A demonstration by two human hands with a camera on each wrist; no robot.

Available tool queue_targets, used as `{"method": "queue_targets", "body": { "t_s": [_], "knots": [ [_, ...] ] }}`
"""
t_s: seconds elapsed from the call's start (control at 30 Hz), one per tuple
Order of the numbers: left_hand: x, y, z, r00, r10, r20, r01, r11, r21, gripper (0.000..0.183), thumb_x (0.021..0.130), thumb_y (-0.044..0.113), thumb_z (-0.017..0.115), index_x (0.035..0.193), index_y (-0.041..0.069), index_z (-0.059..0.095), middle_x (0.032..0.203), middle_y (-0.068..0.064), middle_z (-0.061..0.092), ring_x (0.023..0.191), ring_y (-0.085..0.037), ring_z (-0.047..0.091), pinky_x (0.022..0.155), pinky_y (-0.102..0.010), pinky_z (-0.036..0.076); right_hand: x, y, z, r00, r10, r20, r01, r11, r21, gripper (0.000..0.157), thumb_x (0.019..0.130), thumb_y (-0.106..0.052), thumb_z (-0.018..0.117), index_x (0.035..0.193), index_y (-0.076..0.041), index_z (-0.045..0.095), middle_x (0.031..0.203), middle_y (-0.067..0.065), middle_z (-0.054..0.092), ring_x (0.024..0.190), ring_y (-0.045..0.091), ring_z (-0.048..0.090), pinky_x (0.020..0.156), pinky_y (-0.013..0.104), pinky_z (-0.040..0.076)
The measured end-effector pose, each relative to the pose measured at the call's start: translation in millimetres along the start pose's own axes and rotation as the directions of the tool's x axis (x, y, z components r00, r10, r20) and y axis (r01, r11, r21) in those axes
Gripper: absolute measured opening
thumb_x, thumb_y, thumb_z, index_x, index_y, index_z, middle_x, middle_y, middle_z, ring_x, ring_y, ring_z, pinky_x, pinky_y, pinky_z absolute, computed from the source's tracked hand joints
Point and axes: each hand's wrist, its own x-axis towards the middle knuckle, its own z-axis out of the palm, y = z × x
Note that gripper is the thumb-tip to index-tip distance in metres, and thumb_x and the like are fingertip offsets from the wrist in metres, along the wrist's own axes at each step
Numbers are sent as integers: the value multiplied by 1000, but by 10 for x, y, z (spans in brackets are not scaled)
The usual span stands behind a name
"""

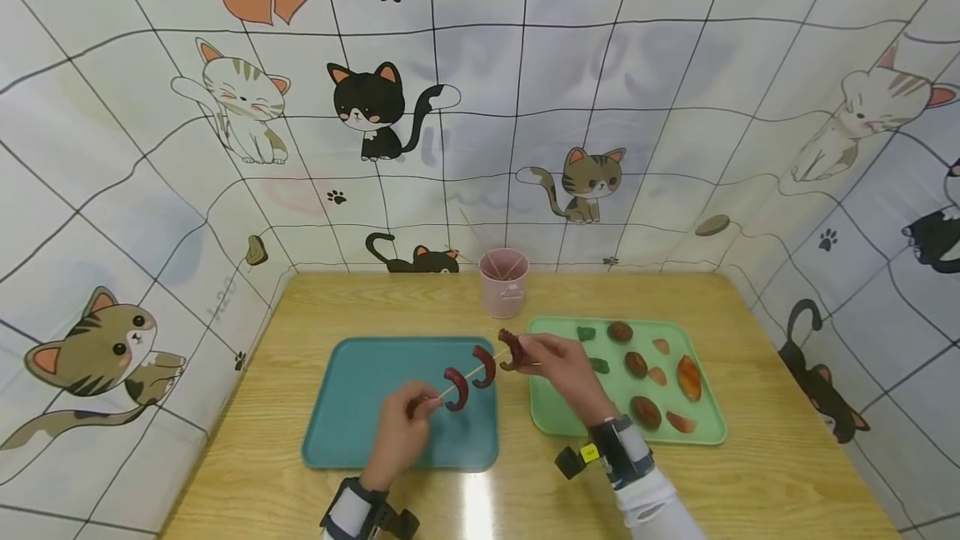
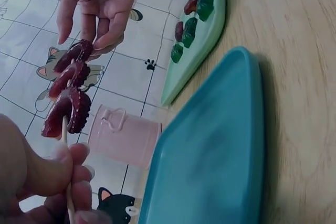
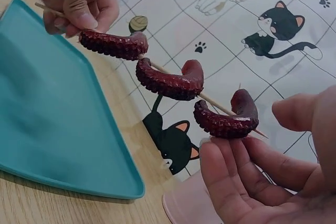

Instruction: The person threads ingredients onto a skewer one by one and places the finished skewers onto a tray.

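My left hand pinches a thin wooden skewer near its lower end, over the blue tray. Threaded on the stick are three curved dark-red octopus tentacle pieces with bumpy suckers: one near the left fingers, a middle one and one close to the pointed tip. The fingers of my right hand lie against the underside of the tip piece. In the right wrist view its thumb stands apart from that piece, and the skewer's point sticks out past it.
At the right is a green tray bearing several brown oval pieces, green pieces, small reddish slices and an orange-brown piece. Behind the trays stands a pink bucket with thin sticks. A cat-print curtain surrounds the wooden table.
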Motion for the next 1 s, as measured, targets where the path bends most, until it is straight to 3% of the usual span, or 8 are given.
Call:
{"method": "queue_targets", "body": {
  "t_s": [0.2, 0.33, 0.53, 0.67, 0.87, 1.0],
  "knots": [
    [-3, -73, -134, 992, -105, -69, 106, 994, 10, 12, 92, -1, 71, 85, 8, 74, 68, -3, 59, 59, -4, 44, 56, -22, 36, 51, 71, 150, 998, 2, -55, -6, 998, -61, 36, 100, -28, 68, 124, -2, 70, 112, 18, 74, 97, 22, 73, 88, 33, 60],
    [10, -120, -261, 980, -177, -95, 181, 983, 35, 7, 92, 2, 72, 87, 5, 75, 68, -4, 60, 60, -6, 46, 57, -23, 37, 55, 148, 236, 998, -26, -54, 16, 983, -181, 32, 99, -24, 69, 123, -4, 70, 110, 16, 74, 94, 19, 72, 85, 32, 60],
    [8, -242, -471, 960, -255, -112, 264, 962, 70, 5, 93, 4, 72, 89, 5, 76, 70, -3, 61, 62, -7, 49, 57, -24, 39, 52, 323, 333, 999, -47, -25, 33, 914, -404, 29, 100, -23, 67, 122, -5, 71, 107, 6, 75, 94, 17, 69, 80, 32, 56],
    [-16, -338, -641, 948, -288, -137, 305, 944, 124, 5, 94, 8, 73, 93, 5, 77, 71, -4, 65, 62, -9, 53, 57, -25, 41, 70, 452, 399, 998, -62, 17, 62, 858, -510, 30, 99, -18, 65, 122, 1, 69, 105, 8, 74, 95, 19, 68, 82, 35, 56],
    [-61, -520, -872, 907, -382, -180, 413, 891, 190, 13, 95, 11, 71, 100, 1, 77, 74, -6, 69, 63, -10, 62, 57, -26, 43, 101, 573, 497, 999, -33, 33, 46, 800, -598, 30, 96, -12, 68, 120, 6, 69, 97, 8, 70, 86, 16, 64, 75, 33, 55],
    [-81, -620, -946, 895, -401, -194, 437, 876, 203, 15, 94, 10, 70, 99, -2, 76, 74, -8, 69, 63, -12, 62, 55, -27, 43, 99, 602, 550, 999, -37, 5, 32, 784, -620, 26, 93, -10, 73, 112, 7, 70, 90, 9, 69, 79, 16, 62, 69, 31, 53]
  ]
}}
